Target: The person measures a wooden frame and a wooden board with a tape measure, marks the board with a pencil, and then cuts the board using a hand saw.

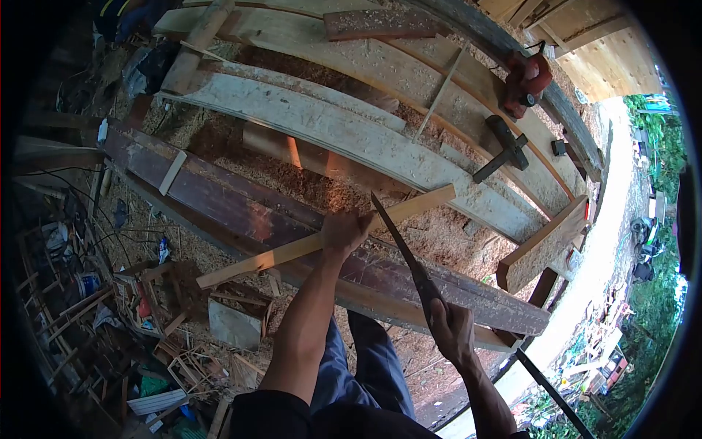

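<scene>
My left hand (344,233) is closed around a long pale wooden strip (413,207), pressing it down across a dark reddish-brown plank (292,233). The strip lies slantwise, one end sticking out to the lower left and the other to the upper right. In my right hand (451,329) is the handle of a handsaw, fingers wrapped round it. The narrow, dark saw blade (401,244) points up and away, its tip overlapping the strip just right of my left hand.
A hammer (503,150) lies on the boards to the right, with a red power tool (526,82) beyond it. A long whitish board (292,117) spans the middle. Sawdust and shavings (219,150) cover the ground. Wood scraps (186,369) are heaped at lower left.
</scene>
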Motion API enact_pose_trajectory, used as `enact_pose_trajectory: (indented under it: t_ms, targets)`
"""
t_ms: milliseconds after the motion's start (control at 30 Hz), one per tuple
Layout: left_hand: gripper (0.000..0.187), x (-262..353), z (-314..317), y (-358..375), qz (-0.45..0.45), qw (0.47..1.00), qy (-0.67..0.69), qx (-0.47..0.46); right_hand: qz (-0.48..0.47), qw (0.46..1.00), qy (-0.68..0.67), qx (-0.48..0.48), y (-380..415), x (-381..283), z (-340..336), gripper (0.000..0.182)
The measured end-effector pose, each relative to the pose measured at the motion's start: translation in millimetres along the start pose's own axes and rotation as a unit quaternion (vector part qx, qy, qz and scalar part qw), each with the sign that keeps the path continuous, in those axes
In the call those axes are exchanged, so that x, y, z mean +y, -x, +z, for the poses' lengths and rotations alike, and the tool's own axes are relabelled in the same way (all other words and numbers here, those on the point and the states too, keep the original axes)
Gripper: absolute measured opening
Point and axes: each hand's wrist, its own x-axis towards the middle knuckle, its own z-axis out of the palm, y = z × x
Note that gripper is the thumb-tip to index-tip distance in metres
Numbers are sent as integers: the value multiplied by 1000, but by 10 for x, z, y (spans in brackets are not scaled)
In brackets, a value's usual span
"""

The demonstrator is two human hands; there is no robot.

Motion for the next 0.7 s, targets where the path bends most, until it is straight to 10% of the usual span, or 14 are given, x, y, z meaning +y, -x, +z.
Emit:
enact_pose_trajectory:
  t_ms: [100,467,700]
  targets:
    - [57,39,-87,31,-17,1000,13,-17,-22,1000,19,-10,26,-30,-8,49]
    - [44,8,50,17,85,992,-30,93,-203,974,61,78,230,748,684,32]
    - [28,57,-44,42,83,994,-12,72,-57,998,-28,-1,234,532,539,29]
